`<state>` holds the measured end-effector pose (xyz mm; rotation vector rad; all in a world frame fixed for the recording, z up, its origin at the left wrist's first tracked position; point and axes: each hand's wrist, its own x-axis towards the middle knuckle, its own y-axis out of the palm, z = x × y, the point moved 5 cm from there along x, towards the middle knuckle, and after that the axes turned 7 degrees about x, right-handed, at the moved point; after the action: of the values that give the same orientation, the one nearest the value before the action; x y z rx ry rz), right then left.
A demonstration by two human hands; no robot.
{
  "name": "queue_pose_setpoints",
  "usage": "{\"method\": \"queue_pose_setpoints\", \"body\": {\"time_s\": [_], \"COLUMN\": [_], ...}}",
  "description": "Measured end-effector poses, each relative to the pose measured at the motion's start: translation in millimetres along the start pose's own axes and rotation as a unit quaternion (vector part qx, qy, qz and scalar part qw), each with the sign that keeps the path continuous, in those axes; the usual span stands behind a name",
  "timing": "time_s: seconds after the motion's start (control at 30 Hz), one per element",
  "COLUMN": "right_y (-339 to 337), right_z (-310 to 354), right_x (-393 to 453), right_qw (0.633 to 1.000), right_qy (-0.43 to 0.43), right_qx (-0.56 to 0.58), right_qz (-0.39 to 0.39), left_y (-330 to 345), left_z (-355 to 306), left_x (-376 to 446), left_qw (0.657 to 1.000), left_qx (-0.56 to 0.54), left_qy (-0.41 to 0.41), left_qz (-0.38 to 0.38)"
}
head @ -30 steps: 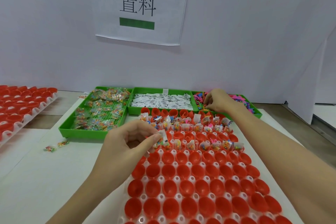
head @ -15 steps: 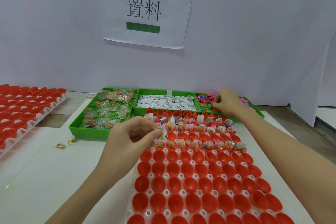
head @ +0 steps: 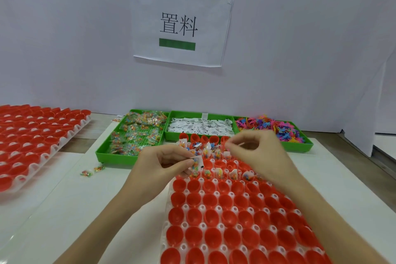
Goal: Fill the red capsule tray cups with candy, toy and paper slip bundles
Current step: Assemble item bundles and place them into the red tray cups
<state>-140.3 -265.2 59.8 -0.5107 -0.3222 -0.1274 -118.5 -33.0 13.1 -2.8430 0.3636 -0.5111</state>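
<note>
While my left hand (head: 167, 163) pinches a candy and paper slip bundle (head: 196, 165) above the red capsule tray (head: 233, 218) on the white counter (head: 64, 210), my right hand (head: 257, 152) hovers just beside it over the filled far cups, fingers curled; I cannot tell whether it grips anything. Behind the tray sit three green bins: candy packets (head: 137, 135), paper slips (head: 201, 127) and coloured toys (head: 276, 128). A second red tray (head: 32, 135) lies at far left.
</note>
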Motion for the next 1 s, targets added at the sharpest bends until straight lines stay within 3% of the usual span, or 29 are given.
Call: {"method": "queue_pose_setpoints", "body": {"time_s": [0.17, 0.4, 0.63, 1.0], "right_y": [34, 46, 46, 49], "right_z": [12, 14, 6, 4], "right_x": [-44, -54, -61, -61], "right_qw": [0.999, 0.998, 0.987, 0.971], "right_qy": [-0.038, -0.067, -0.011, 0.010], "right_qx": [-0.021, -0.005, 0.158, 0.239], "right_qz": [-0.015, -0.015, 0.018, 0.027], "left_y": [7, 8, 5, 1], "left_z": [-12, -16, -23, -27], "left_x": [-5, -7, -6, -8], "left_qw": [0.998, 0.997, 0.992, 0.993], "left_qx": [0.009, 0.019, 0.049, 0.008], "left_qy": [0.030, 0.041, 0.084, 0.071], "left_qz": [0.056, 0.062, 0.077, 0.093]}}
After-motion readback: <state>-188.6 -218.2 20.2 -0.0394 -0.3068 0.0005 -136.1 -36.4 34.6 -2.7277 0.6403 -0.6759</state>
